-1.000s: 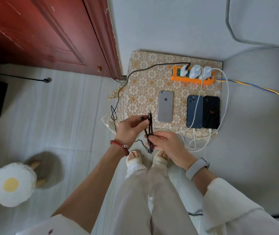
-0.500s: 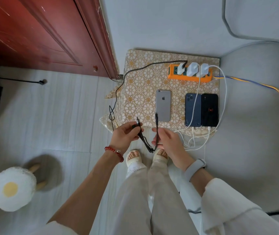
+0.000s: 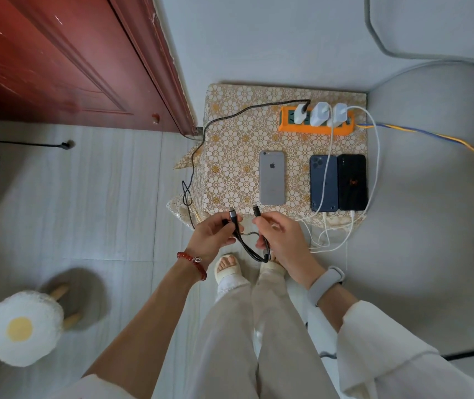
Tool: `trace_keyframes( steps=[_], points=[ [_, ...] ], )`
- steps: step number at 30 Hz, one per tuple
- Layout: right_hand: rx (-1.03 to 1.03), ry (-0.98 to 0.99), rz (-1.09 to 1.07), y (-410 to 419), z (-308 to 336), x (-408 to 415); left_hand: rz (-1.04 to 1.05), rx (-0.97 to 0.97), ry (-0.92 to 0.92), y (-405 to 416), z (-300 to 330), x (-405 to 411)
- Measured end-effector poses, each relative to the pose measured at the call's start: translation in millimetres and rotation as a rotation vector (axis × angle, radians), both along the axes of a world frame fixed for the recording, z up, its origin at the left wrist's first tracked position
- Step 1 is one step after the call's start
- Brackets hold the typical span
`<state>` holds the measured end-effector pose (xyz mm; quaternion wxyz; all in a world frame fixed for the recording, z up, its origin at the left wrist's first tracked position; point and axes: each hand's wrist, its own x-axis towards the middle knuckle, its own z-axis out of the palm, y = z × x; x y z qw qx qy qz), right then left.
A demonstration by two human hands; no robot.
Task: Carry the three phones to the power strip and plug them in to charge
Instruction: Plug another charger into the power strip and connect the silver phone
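Note:
Three phones lie face down on a small table with a floral cloth (image 3: pixel 230 133): a silver phone (image 3: pixel 272 178), a blue phone (image 3: pixel 323 182) and a black phone (image 3: pixel 352 182). White cables run from the blue and black phones to white chargers in the orange power strip (image 3: pixel 316 128). A black braided cable (image 3: pixel 247 246) from the strip's left charger splits into several ends. My left hand (image 3: pixel 215 236) pinches one grey-tipped end, my right hand (image 3: pixel 281 237) pinches another black end, both just in front of the table.
A red-brown door (image 3: pixel 71 59) stands at the left. A fried-egg stool (image 3: pixel 24 326) sits on the pale floor at lower left. A grey seat (image 3: pixel 431 226) borders the table on the right, with blue-yellow wires (image 3: pixel 431 136) leading off the strip. My sandalled feet (image 3: pixel 230 269) are below the hands.
My hands have drawn the two cable ends apart; a second ago they were held together as one bundle. Both hands rose slightly toward the table edge.

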<state>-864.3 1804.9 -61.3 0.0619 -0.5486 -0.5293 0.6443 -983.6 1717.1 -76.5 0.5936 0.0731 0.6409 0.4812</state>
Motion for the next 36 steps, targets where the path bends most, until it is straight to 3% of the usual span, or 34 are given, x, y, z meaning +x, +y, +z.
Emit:
trace_keyframes(
  steps=[7, 11, 15, 20, 25, 29, 32, 36],
  points=[
    [0.055, -0.074, 0.008, -5.0, -15.2, 12.2, -0.026, -0.105, 0.044, -1.4, -7.5, 3.2],
    [-0.026, -0.217, -0.020, -11.4, -39.0, 36.5, -0.229, -0.287, 0.262, -2.1, -19.8, 8.6],
    [0.129, -0.460, 0.104, -14.0, -65.4, 59.9, -0.362, -0.433, 0.457, 9.1, -34.1, 11.8],
    [0.249, -0.618, 0.256, 0.3, -94.5, 63.7, -0.350, -0.397, 0.473, 39.2, -57.4, 21.5],
    [0.240, -0.568, 0.276, 25.1, -130.4, 46.0, -0.274, -0.360, 0.523, 81.7, -91.6, 23.2],
    [0.085, -0.419, 0.082, 38.1, -149.7, 33.5, -0.250, -0.383, 0.584, 120.0, -114.3, 24.3],
    [0.019, -0.392, -0.056, 45.3, -154.6, 32.7, -0.261, -0.515, 0.633, 142.6, -127.6, 31.1],
    [-0.001, -0.367, -0.081, 51.0, -157.1, 43.3, -0.303, -0.721, 0.759, 161.6, -130.4, 54.9]
  ],
)
